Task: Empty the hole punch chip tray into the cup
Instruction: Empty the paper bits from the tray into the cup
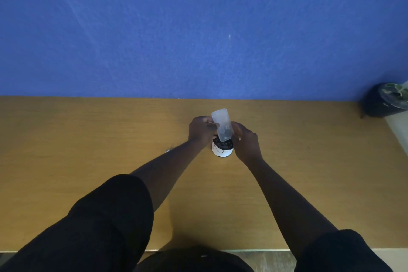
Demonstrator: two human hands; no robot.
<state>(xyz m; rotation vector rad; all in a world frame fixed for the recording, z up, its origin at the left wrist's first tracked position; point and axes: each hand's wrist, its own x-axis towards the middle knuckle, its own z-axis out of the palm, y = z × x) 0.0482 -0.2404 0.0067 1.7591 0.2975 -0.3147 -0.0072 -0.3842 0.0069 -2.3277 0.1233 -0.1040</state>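
Observation:
A translucent, rounded rectangular chip tray point(221, 123) is held tilted, its lower end over the mouth of a small white cup point(222, 150) standing on the wooden table point(88, 134). Dark specks lie inside the cup. My left hand point(201, 129) grips the tray's left side. My right hand point(246, 141) closes on the tray's right side, just beside the cup. The hole punch body is not visible; my hands hide what lies behind them.
A blue wall point(198, 28) rises at the table's far edge. A dark bin point(385, 100) with crumpled contents stands at the far right past the table end. A tiny pale speck point(167, 151) lies on the table by my left forearm.

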